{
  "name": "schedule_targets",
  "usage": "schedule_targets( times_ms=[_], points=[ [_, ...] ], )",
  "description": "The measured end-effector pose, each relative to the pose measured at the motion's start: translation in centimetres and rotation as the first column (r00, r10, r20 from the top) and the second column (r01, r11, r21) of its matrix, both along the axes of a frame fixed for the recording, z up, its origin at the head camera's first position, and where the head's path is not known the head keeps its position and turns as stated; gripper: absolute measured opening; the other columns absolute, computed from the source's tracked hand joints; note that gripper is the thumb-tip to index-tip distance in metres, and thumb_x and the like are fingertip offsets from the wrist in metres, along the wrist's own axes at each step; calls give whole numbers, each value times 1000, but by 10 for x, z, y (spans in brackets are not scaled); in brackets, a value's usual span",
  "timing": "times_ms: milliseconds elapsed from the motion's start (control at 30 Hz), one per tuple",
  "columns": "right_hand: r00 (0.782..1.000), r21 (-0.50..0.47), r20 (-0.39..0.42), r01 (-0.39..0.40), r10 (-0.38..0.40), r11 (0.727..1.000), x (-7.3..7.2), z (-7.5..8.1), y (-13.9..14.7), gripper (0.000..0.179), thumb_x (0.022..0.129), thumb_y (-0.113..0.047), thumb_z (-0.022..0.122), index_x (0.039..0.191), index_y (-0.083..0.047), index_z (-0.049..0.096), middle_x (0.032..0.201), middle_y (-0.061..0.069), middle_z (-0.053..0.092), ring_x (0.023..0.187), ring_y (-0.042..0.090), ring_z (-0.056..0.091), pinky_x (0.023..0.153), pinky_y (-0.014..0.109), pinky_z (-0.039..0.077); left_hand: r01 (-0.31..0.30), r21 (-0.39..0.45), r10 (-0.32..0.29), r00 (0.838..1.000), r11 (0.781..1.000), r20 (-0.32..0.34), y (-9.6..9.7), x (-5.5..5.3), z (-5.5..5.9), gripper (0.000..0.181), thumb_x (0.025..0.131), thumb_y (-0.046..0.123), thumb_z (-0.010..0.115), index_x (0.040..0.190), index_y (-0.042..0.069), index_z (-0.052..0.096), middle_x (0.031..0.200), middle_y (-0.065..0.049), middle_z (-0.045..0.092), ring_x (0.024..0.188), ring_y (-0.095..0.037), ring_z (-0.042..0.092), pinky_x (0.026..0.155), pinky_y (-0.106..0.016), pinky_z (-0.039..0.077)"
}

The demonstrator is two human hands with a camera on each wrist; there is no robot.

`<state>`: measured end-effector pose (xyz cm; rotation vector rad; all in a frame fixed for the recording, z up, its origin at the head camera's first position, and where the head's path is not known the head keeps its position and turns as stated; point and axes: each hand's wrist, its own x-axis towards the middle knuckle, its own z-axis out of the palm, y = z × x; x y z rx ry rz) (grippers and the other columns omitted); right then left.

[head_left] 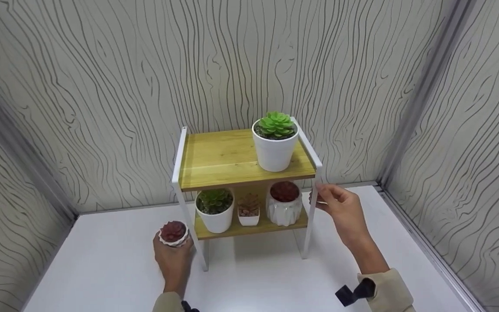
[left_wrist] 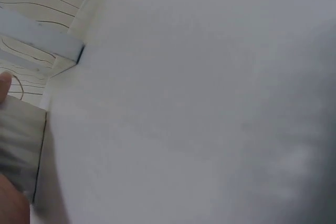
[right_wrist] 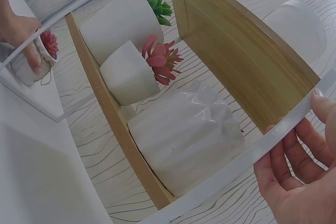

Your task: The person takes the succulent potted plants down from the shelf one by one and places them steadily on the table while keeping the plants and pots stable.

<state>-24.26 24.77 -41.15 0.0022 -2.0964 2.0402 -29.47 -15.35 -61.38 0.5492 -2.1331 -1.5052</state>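
Observation:
My left hand (head_left: 173, 258) grips a small white pot (left_wrist: 21, 145) with a red succulent (head_left: 173, 231) in it, low over the white table, just left of the shelf's left leg. My right hand (head_left: 340, 208) holds the right front post of a two-tier shelf (head_left: 223, 158) with wooden boards and a white frame. In the right wrist view the thumb lies on one side of the post and the fingers (right_wrist: 302, 150) curl behind it. A green succulent in a white pot (head_left: 275, 151) stands at the right of the top board.
On the lower board stand a green succulent in a white pot (head_left: 215, 216), a small square pot with a pinkish succulent (head_left: 248, 212) and a glossy ribbed white pot (head_left: 284, 210) with a dark red plant. Wood-grain patterned walls (head_left: 232, 65) close in the table (head_left: 111, 260).

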Motion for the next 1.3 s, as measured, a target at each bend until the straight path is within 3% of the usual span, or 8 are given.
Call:
schedule_targets(
  times_ms=[167, 500, 800, 1100, 1300],
  points=[
    [1000, 7, 2, -7, 7, 1000, 0, 0, 0, 36, 105, -31, 65, 117, 2, 72, 111, 6, 73, 115, 27, 71, 97, 26, 60, -11, -17, 12, 1000, 1000, 15, 1, 0, 0, 98, 80, 13, 85, 158, -3, 28, 158, -28, 43, 152, -45, 39, 126, -59, 31],
    [1000, -38, -9, -5, 5, 999, 0, -2, 0, 27, 106, -24, 64, 112, 1, 72, 102, -2, 74, 103, 13, 73, 99, 31, 60, -13, -60, 15, 1000, 998, 28, -3, 1, 5, 114, 75, 13, 88, 161, -9, 17, 159, -39, 35, 151, -52, 35, 126, -62, 29],
    [1000, -45, -10, -7, 7, 999, 0, -3, 0, 27, 106, -24, 65, 112, 2, 72, 100, -2, 75, 102, 13, 73, 96, 28, 61, -17, -146, 26, 998, 989, 60, -1, 6, 14, 110, 77, 21, 88, 160, -7, 21, 155, -37, 32, 145, -52, 31, 120, -67, 32],
    [1000, -22, -8, -8, 8, 1000, 2, -2, -1, 31, 106, -27, 65, 116, 1, 72, 103, -2, 74, 105, 14, 73, 98, 29, 60, -9, -189, 5, 1000, 982, -22, -3, 13, 24, 102, 77, 20, 89, 156, -7, 30, 153, -36, 33, 145, -51, 30, 115, -68, 36],
    [1000, -14, -5, -13, 13, 1000, 2, -3, 0, 32, 106, -29, 65, 117, 0, 72, 105, -1, 73, 106, 14, 72, 100, 29, 59, -17, -208, 11, 999, 978, -30, -4, 20, 33, 99, 76, 23, 91, 153, -4, 35, 152, -34, 35, 145, -51, 32, 112, -68, 39]
  ],
)
